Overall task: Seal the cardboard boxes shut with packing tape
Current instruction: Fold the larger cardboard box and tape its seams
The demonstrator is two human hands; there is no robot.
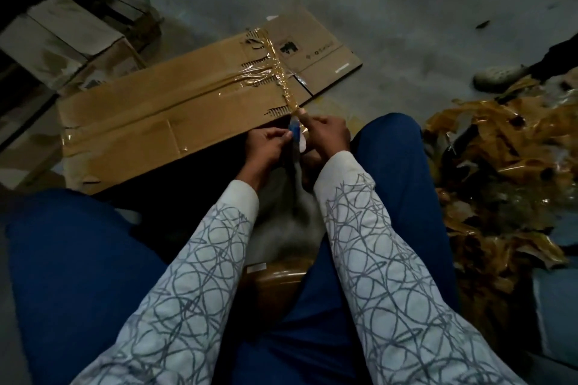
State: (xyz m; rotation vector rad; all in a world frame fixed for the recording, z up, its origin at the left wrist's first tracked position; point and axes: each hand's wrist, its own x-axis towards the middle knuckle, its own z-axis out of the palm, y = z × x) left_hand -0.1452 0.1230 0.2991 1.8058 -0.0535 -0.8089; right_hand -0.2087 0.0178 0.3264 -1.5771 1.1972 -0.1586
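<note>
Pinching tape (283,81) past box (187,103), right hand (328,133); left hand (266,144), blue tool (294,131)

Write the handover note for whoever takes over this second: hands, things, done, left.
Left hand: pinches a small blue tool, too blurred to name, at the tape.
Right hand: grips the end of the tape strip at the near edge of the flattened cardboard box.
Done: tape lies along the long seam, and the strip crosses it.
Left: probably cut the strip, press its end down, then do the other boxes at far left.
</note>
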